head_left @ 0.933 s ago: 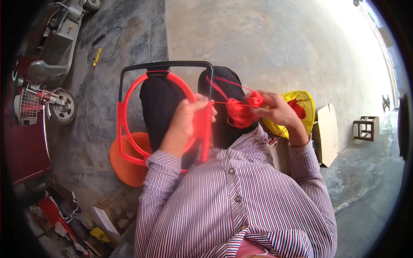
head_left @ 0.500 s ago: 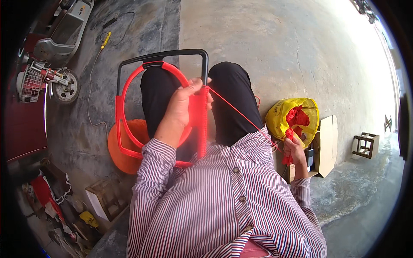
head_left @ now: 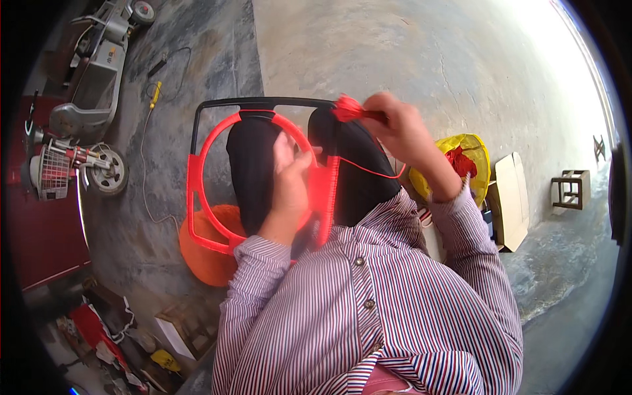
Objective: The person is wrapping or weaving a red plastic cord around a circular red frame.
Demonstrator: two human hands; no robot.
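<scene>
Slack strand (head_left: 378,174) below your right grip (head_left: 400,128): mind a snag.
That grip is closed on a red bundle (head_left: 346,108), just beside the upper right corner of the frame (head_left: 260,103). Your left grip (head_left: 293,178) looks closed around the right side of the ring (head_left: 291,128), inside that frame; blur hides the fingers' exact hold. The loose loop could catch on your knee (head_left: 362,145), and pulling it hard might tilt the frame; the bundle could hook that corner if swung too close. Count: two grips, one frame, one ring, one bundle, one strand, one yellow bag (head_left: 484,158) beyond your right forearm; you can't count the red pieces inside it.
</scene>
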